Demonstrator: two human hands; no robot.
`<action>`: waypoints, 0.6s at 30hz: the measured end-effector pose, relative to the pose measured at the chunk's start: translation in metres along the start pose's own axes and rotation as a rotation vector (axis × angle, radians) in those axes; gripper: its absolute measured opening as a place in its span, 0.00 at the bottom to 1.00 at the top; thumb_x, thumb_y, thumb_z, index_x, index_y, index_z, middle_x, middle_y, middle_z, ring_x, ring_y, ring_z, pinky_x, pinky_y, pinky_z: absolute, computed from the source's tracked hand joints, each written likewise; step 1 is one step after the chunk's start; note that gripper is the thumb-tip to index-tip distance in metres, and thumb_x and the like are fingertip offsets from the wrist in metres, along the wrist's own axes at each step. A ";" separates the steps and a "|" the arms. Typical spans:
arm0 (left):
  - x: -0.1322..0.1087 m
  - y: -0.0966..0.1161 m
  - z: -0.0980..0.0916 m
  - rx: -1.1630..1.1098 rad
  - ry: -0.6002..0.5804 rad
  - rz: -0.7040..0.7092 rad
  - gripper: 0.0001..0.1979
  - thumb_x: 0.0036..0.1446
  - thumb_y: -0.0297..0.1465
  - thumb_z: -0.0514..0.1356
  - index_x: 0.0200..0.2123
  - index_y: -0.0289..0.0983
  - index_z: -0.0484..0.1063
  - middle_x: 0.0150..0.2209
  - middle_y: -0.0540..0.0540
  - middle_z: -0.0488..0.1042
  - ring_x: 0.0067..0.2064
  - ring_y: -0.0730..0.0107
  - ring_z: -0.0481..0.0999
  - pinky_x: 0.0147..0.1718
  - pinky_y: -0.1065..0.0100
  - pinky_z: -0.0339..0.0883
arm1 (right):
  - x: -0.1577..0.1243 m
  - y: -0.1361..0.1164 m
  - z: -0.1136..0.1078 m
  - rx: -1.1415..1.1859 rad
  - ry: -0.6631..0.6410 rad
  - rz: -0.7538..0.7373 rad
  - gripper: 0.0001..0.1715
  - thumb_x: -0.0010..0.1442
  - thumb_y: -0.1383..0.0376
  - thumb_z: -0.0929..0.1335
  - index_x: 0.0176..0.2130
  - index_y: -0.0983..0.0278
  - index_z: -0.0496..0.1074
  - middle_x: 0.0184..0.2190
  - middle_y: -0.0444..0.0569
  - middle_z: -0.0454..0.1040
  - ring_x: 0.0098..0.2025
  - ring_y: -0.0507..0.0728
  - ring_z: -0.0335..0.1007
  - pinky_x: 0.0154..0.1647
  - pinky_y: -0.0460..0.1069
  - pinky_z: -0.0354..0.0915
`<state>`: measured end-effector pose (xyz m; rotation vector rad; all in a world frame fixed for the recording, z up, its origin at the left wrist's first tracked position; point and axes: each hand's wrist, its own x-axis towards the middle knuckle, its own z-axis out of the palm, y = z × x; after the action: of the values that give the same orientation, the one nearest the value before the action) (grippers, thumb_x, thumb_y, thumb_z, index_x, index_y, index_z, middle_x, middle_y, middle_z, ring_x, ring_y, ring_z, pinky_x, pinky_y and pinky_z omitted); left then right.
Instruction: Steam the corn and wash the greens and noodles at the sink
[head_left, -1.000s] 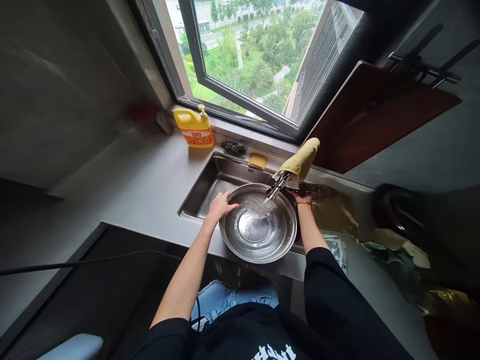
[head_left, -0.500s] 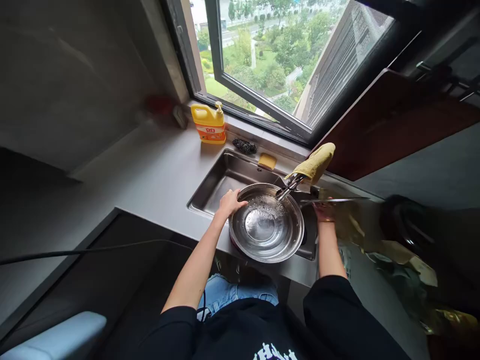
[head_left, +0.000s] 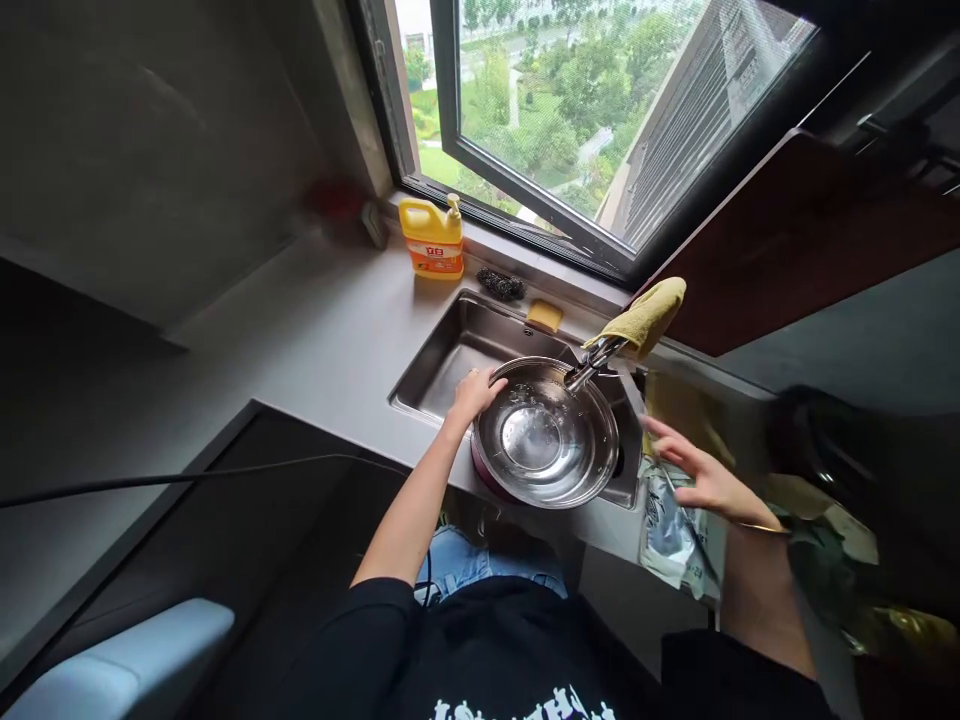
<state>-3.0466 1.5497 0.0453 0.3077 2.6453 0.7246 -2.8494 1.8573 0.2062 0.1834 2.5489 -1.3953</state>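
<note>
Right grip [head_left: 697,478] farther from basin [head_left: 571,482]

A black-framed glass window [head_left: 555,120] with its inner sash ajar looks down on green trees and lawn [head_left: 547,115] beside a building's striped facade [head_left: 682,140]. Daylight from it brightens the smooth, pale grey countertop [head_left: 322,325], while the dull grey wall [head_left: 142,150] on the left and the dark cabinet front [head_left: 270,490] below sit in shadow. On the right, a flat reddish-brown board [head_left: 802,240] covers part of a plain grey wall [head_left: 855,325].
</note>
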 end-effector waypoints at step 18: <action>-0.003 -0.005 0.001 -0.034 0.023 0.026 0.24 0.68 0.48 0.41 0.45 0.42 0.72 0.40 0.42 0.73 0.48 0.59 0.74 0.45 0.64 0.64 | 0.124 0.033 0.118 -0.619 -0.450 -0.135 0.36 0.39 0.41 0.77 0.38 0.64 0.76 0.66 0.60 0.57 0.68 0.75 0.49 0.65 0.66 0.53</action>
<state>-3.0443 1.5451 0.0423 0.3264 2.6526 0.7849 -2.9459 1.7759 0.0858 -0.3702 2.4807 -0.5328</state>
